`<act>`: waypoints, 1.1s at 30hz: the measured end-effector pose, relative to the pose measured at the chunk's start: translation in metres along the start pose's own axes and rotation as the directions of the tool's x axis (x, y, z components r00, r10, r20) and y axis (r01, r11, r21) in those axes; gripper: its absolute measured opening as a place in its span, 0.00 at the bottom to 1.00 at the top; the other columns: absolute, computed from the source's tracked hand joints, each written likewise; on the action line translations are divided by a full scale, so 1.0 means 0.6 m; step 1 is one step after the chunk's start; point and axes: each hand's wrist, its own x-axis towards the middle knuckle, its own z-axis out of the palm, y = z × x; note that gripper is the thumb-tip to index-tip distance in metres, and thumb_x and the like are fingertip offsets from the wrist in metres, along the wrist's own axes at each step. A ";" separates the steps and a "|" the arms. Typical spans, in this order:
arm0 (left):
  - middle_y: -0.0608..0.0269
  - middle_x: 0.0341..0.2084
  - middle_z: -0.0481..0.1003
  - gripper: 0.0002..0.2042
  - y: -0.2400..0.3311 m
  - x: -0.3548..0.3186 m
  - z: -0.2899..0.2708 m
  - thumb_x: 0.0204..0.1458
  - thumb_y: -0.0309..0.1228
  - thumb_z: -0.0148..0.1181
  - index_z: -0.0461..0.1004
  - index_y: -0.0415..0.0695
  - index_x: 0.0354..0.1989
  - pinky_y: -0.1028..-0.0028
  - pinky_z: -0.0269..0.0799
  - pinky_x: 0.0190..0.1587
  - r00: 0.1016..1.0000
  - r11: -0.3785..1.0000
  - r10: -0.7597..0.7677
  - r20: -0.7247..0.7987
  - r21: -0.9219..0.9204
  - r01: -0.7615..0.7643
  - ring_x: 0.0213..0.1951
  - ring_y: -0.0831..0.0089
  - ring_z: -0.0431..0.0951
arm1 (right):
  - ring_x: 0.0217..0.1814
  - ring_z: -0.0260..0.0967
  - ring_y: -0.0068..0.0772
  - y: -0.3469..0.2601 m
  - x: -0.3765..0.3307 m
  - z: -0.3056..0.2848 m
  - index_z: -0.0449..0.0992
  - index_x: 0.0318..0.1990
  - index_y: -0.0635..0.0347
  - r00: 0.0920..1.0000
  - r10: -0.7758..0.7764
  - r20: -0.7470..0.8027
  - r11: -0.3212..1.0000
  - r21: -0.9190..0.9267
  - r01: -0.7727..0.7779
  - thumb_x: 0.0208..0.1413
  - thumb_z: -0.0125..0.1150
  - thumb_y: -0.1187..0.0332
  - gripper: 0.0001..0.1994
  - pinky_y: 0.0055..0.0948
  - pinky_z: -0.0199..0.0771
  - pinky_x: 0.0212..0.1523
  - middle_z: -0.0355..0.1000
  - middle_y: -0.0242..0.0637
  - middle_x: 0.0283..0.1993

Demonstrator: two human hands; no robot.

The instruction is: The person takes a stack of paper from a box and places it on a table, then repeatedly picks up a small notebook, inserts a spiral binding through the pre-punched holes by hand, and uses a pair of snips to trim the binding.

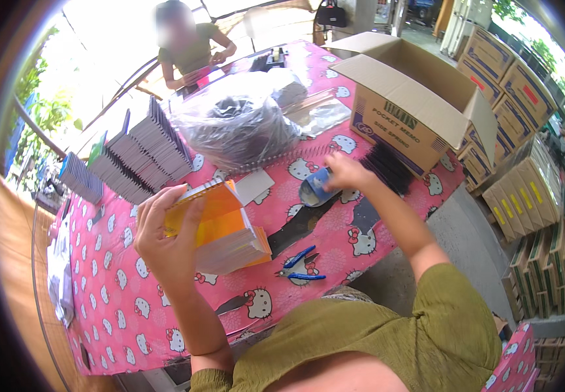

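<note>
My left hand [168,228] is closed around a small notepad [212,195] with an orange-yellow cover, held above a stack of loose notepads [233,251]. A thin dark spiral coil [289,159] stretches from the notepad's top edge toward my right hand [349,173]. That hand is curled beside the coil's far end, over a blue rounded object [315,187] whose kind I cannot make out; its fingertips are partly hidden. Blue-handled nippers [302,264] lie on the table near me. A white paper piece [254,186] rests between my hands.
Bound notebooks [142,150] stand stacked at the left. A plastic bag [233,127] with dark contents sits mid-table, and an open cardboard box [400,117] stands at the right. Black coils [387,168] lie beside it. Across the pink table [122,281] a person [194,55] works. Cartons are piled beyond.
</note>
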 end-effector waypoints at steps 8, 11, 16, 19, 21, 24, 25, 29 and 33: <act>0.61 0.33 0.76 0.18 0.012 0.013 0.002 0.35 0.28 0.71 0.76 0.43 0.37 0.69 0.69 0.44 1.000 1.000 0.022 0.016 0.017 -0.022 0.37 0.67 0.75 | 0.51 0.69 0.48 0.072 0.020 0.057 0.66 0.51 0.59 0.987 0.107 -0.120 0.993 -0.031 -0.112 0.33 0.72 0.67 0.33 0.41 0.72 0.49 0.72 0.47 0.47; 0.63 0.33 0.76 0.16 0.011 0.013 0.003 0.36 0.27 0.71 0.76 0.42 0.36 0.73 0.70 0.40 0.999 1.000 -0.024 0.042 -0.011 0.025 0.36 0.74 0.76 | 0.45 0.73 0.45 -0.009 0.059 -0.038 0.67 0.48 0.64 0.953 0.007 -0.303 0.958 0.275 0.081 0.37 0.68 0.71 0.26 0.39 0.73 0.45 0.73 0.50 0.41; 0.63 0.31 0.76 0.18 0.020 0.015 0.009 0.36 0.27 0.72 0.75 0.43 0.38 0.75 0.70 0.39 0.994 0.995 -0.089 0.064 -0.038 0.092 0.35 0.75 0.77 | 0.44 0.73 0.44 -0.207 0.040 -0.206 0.68 0.49 0.65 0.852 -0.470 -0.230 0.647 0.567 0.510 0.36 0.68 0.72 0.27 0.39 0.77 0.41 0.73 0.45 0.41; 0.64 0.29 0.77 0.20 0.027 0.016 0.011 0.36 0.28 0.71 0.73 0.45 0.41 0.72 0.68 0.42 0.986 0.984 -0.150 0.078 -0.080 0.156 0.34 0.73 0.77 | 0.44 0.73 0.43 -0.217 0.031 -0.240 0.70 0.48 0.65 0.848 -0.493 -0.195 0.431 0.792 0.433 0.35 0.68 0.71 0.27 0.38 0.78 0.42 0.74 0.44 0.42; 0.65 0.27 0.77 0.22 0.028 0.015 0.010 0.37 0.29 0.70 0.72 0.48 0.44 0.67 0.62 0.48 0.986 0.984 -0.154 0.069 -0.083 0.159 0.34 0.70 0.76 | 0.41 0.74 0.40 -0.228 0.023 -0.238 0.71 0.45 0.66 0.783 -0.568 -0.254 0.173 0.893 0.415 0.35 0.67 0.71 0.24 0.35 0.77 0.40 0.75 0.44 0.40; 0.65 0.28 0.77 0.23 0.033 0.021 0.003 0.37 0.29 0.70 0.71 0.49 0.45 0.66 0.58 0.52 0.975 0.975 -0.186 0.124 -0.103 0.199 0.34 0.71 0.77 | 0.33 0.75 0.37 -0.261 0.002 -0.251 0.73 0.41 0.66 0.681 -0.682 -0.266 0.635 0.245 0.733 0.35 0.64 0.75 0.19 0.29 0.75 0.34 0.75 0.44 0.35; 0.65 0.28 0.77 0.24 0.033 0.021 0.002 0.37 0.29 0.70 0.71 0.49 0.46 0.66 0.59 0.51 0.972 0.971 -0.198 0.129 -0.109 0.213 0.34 0.70 0.77 | 0.34 0.76 0.38 -0.241 0.037 -0.232 0.74 0.42 0.62 0.664 -0.664 -0.345 0.650 0.174 0.740 0.35 0.64 0.76 0.20 0.30 0.75 0.33 0.76 0.42 0.35; 0.61 0.30 0.76 0.25 0.029 0.027 -0.003 0.36 0.28 0.70 0.70 0.46 0.46 0.64 0.65 0.47 0.978 0.971 -0.183 0.103 -0.135 0.196 0.34 0.67 0.77 | 0.37 0.75 0.34 -0.277 -0.019 -0.267 0.73 0.44 0.64 0.818 -0.561 -0.126 0.318 0.880 0.353 0.31 0.66 0.77 0.25 0.28 0.75 0.38 0.76 0.39 0.37; 0.58 0.37 0.75 0.25 -0.004 0.017 -0.018 0.37 0.25 0.70 0.69 0.43 0.47 0.66 0.72 0.42 1.000 0.998 -0.020 0.019 0.052 0.019 0.37 0.66 0.76 | 0.37 0.75 0.33 -0.284 0.043 -0.272 0.73 0.46 0.64 0.757 -0.631 -0.170 0.510 0.644 0.570 0.33 0.67 0.77 0.25 0.29 0.76 0.39 0.76 0.39 0.38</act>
